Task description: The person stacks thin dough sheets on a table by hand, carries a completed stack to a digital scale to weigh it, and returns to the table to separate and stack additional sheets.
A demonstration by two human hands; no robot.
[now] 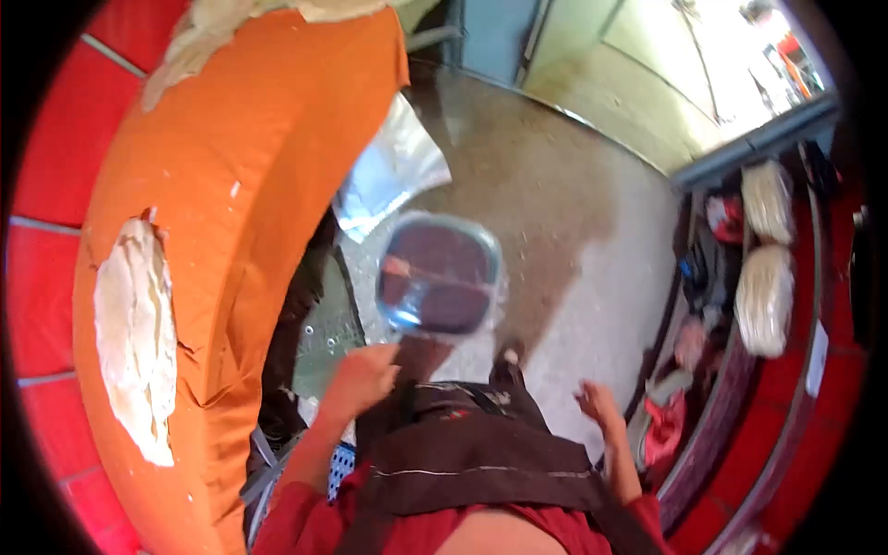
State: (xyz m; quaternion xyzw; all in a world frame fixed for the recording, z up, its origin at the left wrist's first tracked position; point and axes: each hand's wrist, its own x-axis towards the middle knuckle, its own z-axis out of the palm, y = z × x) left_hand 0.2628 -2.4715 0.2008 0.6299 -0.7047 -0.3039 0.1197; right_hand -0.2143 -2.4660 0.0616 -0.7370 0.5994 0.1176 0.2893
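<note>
My left hand (363,381) hangs in front of my left hip, blurred by motion, with its fingers looking curled. Nothing shows in it. On my other side, my right hand (597,403) is held away from the body, fingers loosely bent and apart, holding nothing visible. A rounded, dark-looking tub with a clear, shiny rim (407,319) is on the floor ahead of my feet, apart from both hands. What is inside it cannot be made out. I wear a dark brown apron (481,462) over red sleeves.
An orange-covered surface (231,185) curves along the left, bearing a pale flat sheet of dough-like material (137,342). A silvery sheet (393,166) lies by its edge. Shelves at right hold wrapped pale packs (765,301) and cloth items (664,425). A doorway (666,74) opens ahead.
</note>
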